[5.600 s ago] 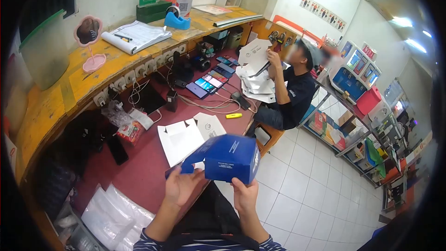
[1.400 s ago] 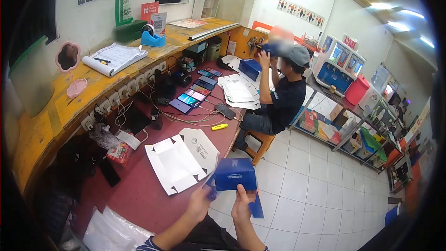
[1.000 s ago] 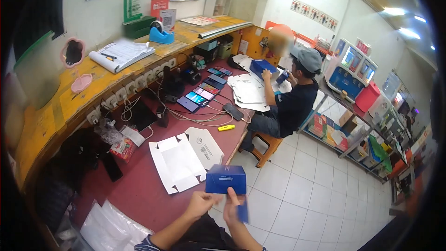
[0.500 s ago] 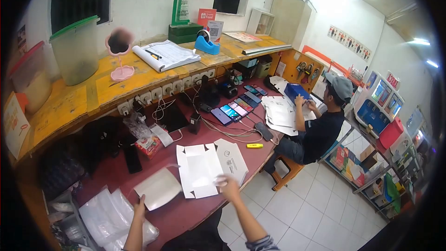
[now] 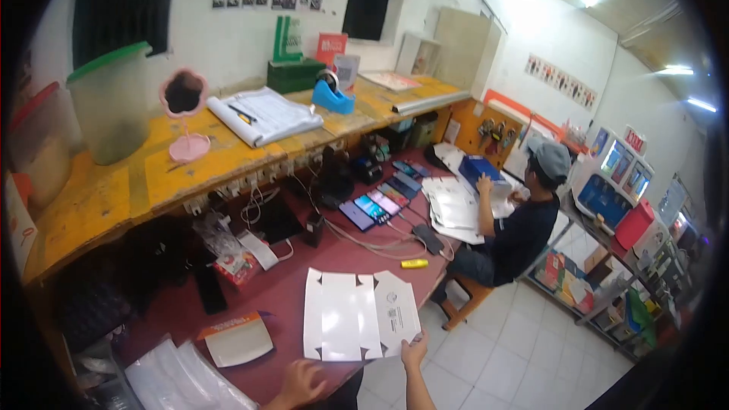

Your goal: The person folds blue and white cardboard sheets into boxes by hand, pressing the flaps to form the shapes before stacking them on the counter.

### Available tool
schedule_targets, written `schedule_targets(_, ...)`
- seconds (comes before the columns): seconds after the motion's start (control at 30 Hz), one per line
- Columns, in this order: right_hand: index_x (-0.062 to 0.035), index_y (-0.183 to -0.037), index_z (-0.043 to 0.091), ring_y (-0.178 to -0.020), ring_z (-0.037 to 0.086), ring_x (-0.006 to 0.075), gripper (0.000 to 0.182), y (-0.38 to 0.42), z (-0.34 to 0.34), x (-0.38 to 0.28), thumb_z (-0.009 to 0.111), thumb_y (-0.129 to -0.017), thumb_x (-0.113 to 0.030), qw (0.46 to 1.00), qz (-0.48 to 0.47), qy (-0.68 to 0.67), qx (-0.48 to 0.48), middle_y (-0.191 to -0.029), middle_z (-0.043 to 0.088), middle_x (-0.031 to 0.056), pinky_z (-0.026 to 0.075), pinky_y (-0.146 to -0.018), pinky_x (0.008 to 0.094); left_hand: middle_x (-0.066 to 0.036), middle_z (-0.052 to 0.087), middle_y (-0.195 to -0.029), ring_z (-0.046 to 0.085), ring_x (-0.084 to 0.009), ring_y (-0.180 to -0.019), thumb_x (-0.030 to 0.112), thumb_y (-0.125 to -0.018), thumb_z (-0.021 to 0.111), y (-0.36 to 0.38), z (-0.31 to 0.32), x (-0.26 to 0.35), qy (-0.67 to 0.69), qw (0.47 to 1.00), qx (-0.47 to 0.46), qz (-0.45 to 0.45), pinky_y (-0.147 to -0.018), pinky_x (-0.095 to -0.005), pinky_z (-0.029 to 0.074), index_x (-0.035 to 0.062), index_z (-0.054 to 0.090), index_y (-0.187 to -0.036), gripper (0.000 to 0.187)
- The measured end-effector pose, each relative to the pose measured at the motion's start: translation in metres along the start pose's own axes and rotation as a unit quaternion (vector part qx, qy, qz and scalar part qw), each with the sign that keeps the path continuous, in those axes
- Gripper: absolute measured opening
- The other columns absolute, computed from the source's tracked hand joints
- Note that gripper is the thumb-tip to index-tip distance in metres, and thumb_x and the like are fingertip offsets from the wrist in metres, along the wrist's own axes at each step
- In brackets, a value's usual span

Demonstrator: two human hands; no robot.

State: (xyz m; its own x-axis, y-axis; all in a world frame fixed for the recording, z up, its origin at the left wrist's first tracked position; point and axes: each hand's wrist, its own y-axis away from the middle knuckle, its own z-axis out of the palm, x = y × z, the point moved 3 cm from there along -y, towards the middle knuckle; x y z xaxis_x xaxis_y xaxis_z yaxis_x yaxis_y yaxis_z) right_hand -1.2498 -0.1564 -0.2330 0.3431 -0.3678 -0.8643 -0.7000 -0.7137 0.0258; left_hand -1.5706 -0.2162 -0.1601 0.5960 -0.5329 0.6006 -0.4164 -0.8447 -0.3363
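Observation:
My right hand (image 5: 414,351) pinches the lower right corner of a flat white cardboard sheet (image 5: 349,315), which has fold lines, dark notches and small print on its right panel. My left hand (image 5: 304,383) is at the desk's front edge with its fingers apart, holding nothing. Beyond it to the left lies a small white tray-like carton (image 5: 239,342) with an orange printed back edge. Clear plastic bags (image 5: 182,380) lie at the lower left, near my left forearm.
A co-worker (image 5: 531,212) sits at the right end of the desk, handling a blue box (image 5: 480,169). Phones (image 5: 374,207), cables, a yellow highlighter (image 5: 414,263) and a black phone (image 5: 210,290) lie on the red desk (image 5: 296,258). A yellow shelf (image 5: 152,171) runs above.
My left hand has let go of the small carton, now on the desk, and moved right. My right hand has moved to the sheet's corner and holds it. The view has shifted slightly.

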Motion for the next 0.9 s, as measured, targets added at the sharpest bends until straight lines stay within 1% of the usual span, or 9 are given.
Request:
schedule_targets(0.2, -0.0048, -0.117, 0.034, -0.083, 0.053, 0.0204, 0.058, 0.051, -0.034, -0.004, 0.062, -0.066, -0.001, 0.990, -0.071, -0.098, 0.076, -0.098, 0.050, 0.0136, 0.046, -0.066, 0.0301, -0.017, 0.031, -0.127, 0.026, -0.0356, -0.119, 0.039, -0.056, 0.070, -0.103, 0.076, -0.013, -0.174, 0.952, -0.229, 0.106, -0.093, -0.0448, 0.029, 0.0059, 0.044, -0.113, 0.071)
schedule_targets(0.3, -0.0027, -0.111, 0.041, -0.084, 0.054, 0.0189, 0.048, 0.088, -0.046, 0.011, 0.061, -0.068, -0.001, 0.990, -0.019, -0.139, 0.029, -0.096, 0.052, 0.0115, 0.046, -0.065, 0.0278, -0.014, 0.041, -0.120, 0.039, -0.0309, -0.109, 0.039, -0.056, 0.069, -0.104, 0.092, -0.037, -0.085, 0.965, -0.233, 0.083, -0.088, -0.0397, 0.036, 0.0058, 0.048, -0.107, 0.065)
schedule_targets(0.47, -0.0006, -0.103, 0.049, -0.078, 0.056, 0.0152, 0.031, 0.150, -0.045, 0.009, 0.058, -0.073, -0.003, 0.965, 0.053, -0.239, -0.090, -0.092, 0.056, 0.0091, 0.045, -0.066, 0.0245, -0.009, 0.055, -0.100, 0.051, -0.0259, -0.091, 0.036, -0.071, 0.056, -0.104, 0.074, -0.041, 0.012, 0.983, -0.184, -0.027, -0.077, -0.0360, 0.042, 0.0095, 0.058, -0.092, 0.034)
schedule_targets(0.53, -0.0005, -0.104, 0.049, -0.074, 0.057, 0.0134, 0.027, 0.167, -0.040, -0.016, 0.055, -0.078, -0.008, 0.924, 0.139, -0.266, -0.235, -0.093, 0.057, 0.0096, 0.045, -0.067, 0.0231, -0.012, 0.058, -0.078, 0.055, -0.0288, -0.073, 0.022, -0.079, 0.047, -0.111, 0.055, -0.029, 0.088, 0.990, -0.065, -0.094, -0.068, -0.0328, 0.044, 0.0059, 0.060, -0.080, 0.021)
schedule_targets(0.63, 0.0003, -0.104, 0.049, -0.076, 0.057, 0.0138, 0.027, 0.178, -0.037, -0.043, 0.052, -0.082, -0.014, 0.876, 0.129, -0.301, -0.355, -0.094, 0.058, 0.0105, 0.045, -0.068, 0.0232, -0.010, 0.059, -0.078, 0.056, -0.0238, -0.073, 0.019, -0.082, 0.045, -0.117, 0.027, 0.015, 0.153, 0.977, -0.010, -0.147, -0.065, -0.0301, 0.044, 0.0045, 0.058, -0.083, 0.020)
schedule_targets(0.7, 0.0002, -0.103, 0.049, -0.077, 0.057, 0.0144, 0.027, 0.185, -0.041, -0.079, 0.051, -0.083, -0.017, 0.850, 0.159, -0.344, -0.366, -0.090, 0.058, 0.0097, 0.044, -0.069, 0.0242, -0.006, 0.058, -0.076, 0.057, -0.0157, -0.073, 0.011, -0.084, 0.041, -0.110, 0.018, 0.048, 0.590, 0.760, 0.073, -0.263, -0.066, -0.0264, 0.045, 0.0002, 0.053, -0.091, 0.018)
schedule_targets(0.73, 0.0001, -0.101, 0.050, -0.079, 0.057, 0.0151, 0.027, 0.190, -0.043, -0.093, 0.051, -0.083, -0.021, 0.822, 0.186, -0.381, -0.380, -0.086, 0.059, 0.0088, 0.044, -0.069, 0.0252, -0.006, 0.058, -0.076, 0.057, -0.0157, -0.073, 0.011, -0.084, 0.041, -0.107, 0.011, 0.071, 0.587, 0.763, 0.063, -0.264, -0.066, -0.0264, 0.045, 0.0002, 0.053, -0.091, 0.018)
schedule_targets(0.8, -0.0001, -0.100, 0.050, -0.081, 0.057, 0.0154, 0.026, 0.187, -0.048, -0.109, 0.049, -0.084, -0.021, 0.788, 0.215, -0.454, -0.355, -0.087, 0.059, 0.0082, 0.045, -0.070, 0.0259, -0.004, 0.058, -0.082, 0.057, -0.0141, -0.073, 0.008, -0.084, 0.044, -0.102, -0.001, 0.109, 0.723, 0.632, 0.118, -0.251, -0.069, -0.0262, 0.047, -0.0017, 0.048, -0.098, 0.018)
schedule_targets(0.9, -0.0032, -0.092, 0.052, -0.082, 0.056, 0.0164, 0.019, 0.173, -0.065, -0.092, 0.043, -0.086, -0.019, 0.748, 0.166, -0.595, -0.244, -0.089, 0.057, 0.0078, 0.045, -0.072, 0.0307, -0.007, 0.058, -0.085, 0.058, -0.0162, -0.072, 0.003, -0.079, 0.050, -0.096, -0.010, 0.125, 0.706, 0.663, 0.104, -0.224, -0.070, -0.0274, 0.048, -0.0018, 0.046, -0.100, 0.022)
